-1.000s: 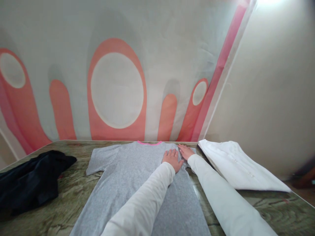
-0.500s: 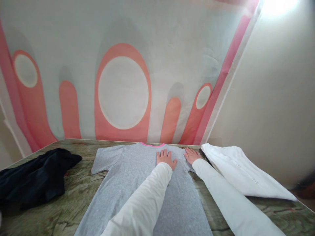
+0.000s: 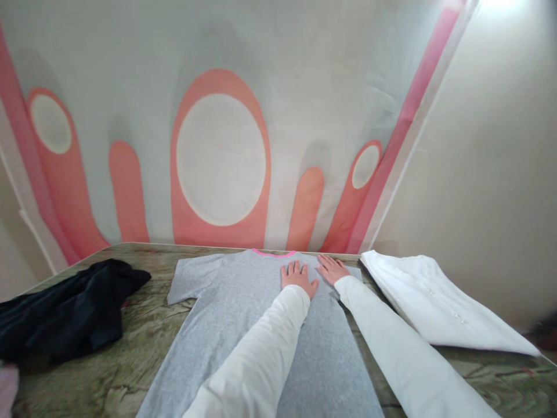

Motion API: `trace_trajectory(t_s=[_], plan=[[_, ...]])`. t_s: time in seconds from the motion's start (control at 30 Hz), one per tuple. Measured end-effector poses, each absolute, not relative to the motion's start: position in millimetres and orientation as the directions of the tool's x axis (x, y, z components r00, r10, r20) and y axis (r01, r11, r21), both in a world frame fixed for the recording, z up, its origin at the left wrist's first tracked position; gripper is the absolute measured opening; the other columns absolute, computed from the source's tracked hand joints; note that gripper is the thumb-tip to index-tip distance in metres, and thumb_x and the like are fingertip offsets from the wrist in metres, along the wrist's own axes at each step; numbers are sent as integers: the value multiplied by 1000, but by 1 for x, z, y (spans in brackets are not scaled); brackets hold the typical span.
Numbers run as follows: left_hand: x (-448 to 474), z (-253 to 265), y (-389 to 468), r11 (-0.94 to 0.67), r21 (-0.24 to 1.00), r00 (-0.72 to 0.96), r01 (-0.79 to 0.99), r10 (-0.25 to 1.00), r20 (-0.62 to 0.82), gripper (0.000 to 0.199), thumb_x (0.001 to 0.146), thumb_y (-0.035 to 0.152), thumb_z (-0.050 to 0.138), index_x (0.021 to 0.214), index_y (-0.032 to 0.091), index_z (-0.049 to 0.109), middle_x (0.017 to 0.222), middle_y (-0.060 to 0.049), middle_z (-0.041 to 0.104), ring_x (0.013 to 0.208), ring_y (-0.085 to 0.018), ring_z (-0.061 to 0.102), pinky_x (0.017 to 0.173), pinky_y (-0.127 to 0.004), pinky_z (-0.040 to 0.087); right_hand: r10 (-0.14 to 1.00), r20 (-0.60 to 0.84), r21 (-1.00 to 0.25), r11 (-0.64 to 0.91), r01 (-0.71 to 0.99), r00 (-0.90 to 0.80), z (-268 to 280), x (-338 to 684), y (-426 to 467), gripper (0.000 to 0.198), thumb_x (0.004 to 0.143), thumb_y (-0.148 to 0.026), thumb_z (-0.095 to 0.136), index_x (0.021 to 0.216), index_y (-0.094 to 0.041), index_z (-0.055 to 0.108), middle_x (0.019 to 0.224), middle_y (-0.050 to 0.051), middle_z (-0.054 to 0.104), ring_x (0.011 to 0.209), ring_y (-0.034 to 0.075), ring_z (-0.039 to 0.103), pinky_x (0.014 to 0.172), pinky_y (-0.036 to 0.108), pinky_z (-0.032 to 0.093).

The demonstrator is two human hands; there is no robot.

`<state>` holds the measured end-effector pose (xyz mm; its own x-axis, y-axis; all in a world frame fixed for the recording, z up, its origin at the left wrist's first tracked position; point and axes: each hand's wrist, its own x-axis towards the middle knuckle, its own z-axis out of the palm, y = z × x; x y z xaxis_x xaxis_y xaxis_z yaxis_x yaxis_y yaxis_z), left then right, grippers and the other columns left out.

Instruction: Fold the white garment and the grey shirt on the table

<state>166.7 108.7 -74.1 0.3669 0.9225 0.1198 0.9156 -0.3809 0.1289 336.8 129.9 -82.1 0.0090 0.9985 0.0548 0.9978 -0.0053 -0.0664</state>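
The grey T-shirt [image 3: 235,307] lies spread flat on the wood-patterned table [image 3: 150,325], its long axis running away from the person and its pink neckline [image 3: 273,254] pointing to the far edge. Left hand [image 3: 298,280] rests on its upper part, fingers fanned; right hand [image 3: 331,269] lies by the right-side sleeve, fingers straight, neither gripping anything

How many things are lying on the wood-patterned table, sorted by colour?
Grey: 1, flat pink-collared fabric T-shirt
Black: 1, crumpled cloth heap
White: 1, folded cloth garment
Pale pink: 1, partly seen piece at the left edge, material unclear
Total: 4
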Motion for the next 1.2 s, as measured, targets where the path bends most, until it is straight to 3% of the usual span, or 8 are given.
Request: trace_trajectory(t_s=[0.17, 0.27, 0.4, 0.73, 0.93, 1.03, 1.2], plan=[[167, -63, 103, -360, 152, 351, 920, 933, 81, 68, 77, 57, 25, 135, 22, 24, 143, -7, 14, 129, -29, 9, 100, -53, 2, 993, 45, -37, -106, 994, 108, -72, 357, 119, 58, 88, -45, 9, 137, -17, 20, 143, 6, 18, 130, 21, 13, 102, 48, 9], [167, -60, 102, -351, 152, 345, 924, 936, 67, 69, 77, 59, 24, 135, 22, 24, 144, -6, 14, 129, -30, 8, 99, -54, 2, 998, 51, -31, -36, 999, 38, -71, 351, 109, 56, 88, -44, 10, 138, -19, 16, 144, 2, 13, 131, 17, 8, 104, 41, 10], [168, -64, 103, -363, 138, 349, 922, 930, 116, 69, 77, 61, 22, 135, 23, 25, 143, -6, 17, 129, -30, 10, 99, -53, 2, 997, 27, -47, 68, 997, -67, -78, 345, 94, 53, 88, -46, 13, 137, -25, 18, 144, -4, 15, 131, 12, 12, 104, 32, 13], [169, -72, 108, -375, 128, 357, 918, 923, 144, 70, 77, 62, 20, 134, 22, 26, 143, -8, 18, 128, -31, 11, 99, -53, 2, 990, 87, -57, -107, 993, 112, -74, 378, 82, 53, 89, -41, 14, 135, -17, 26, 142, 5, 22, 130, 20, 17, 103, 46, 11], [169, -69, 108, -381, 142, 364, 914, 922, 130, 70, 77, 61, 21, 135, 20, 25, 143, -9, 17, 128, -31, 9, 99, -53, 1, 994, 78, -78, 87, 993, -81, -69, 357, 52, 52, 89, -40, 16, 134, -16, 29, 141, 1, 25, 129, 14, 19, 104, 29, 17], [169, -68, 107, -375, 142, 361, 916, 925, 119, 70, 77, 61, 20, 135, 21, 25, 143, -8, 16, 129, -31, 9, 99, -52, 1, 977, 70, -97, 207, 974, -201, -73, 350, 28, 54, 88, -46, 16, 136, -22, 25, 142, -1, 24, 129, 15, 19, 105, 33, 16], [169, -69, 107, -374, 131, 359, 918, 925, 123, 69, 78, 62, 20, 135, 22, 25, 143, -7, 16, 128, -30, 10, 99, -53, 1, 997, 2, -49, 73, 996, -73, -77, 363, 8, 65, 84, -57, 14, 137, -21, 19, 143, 1, 18, 131, 18, 14, 105, 39, 12]])
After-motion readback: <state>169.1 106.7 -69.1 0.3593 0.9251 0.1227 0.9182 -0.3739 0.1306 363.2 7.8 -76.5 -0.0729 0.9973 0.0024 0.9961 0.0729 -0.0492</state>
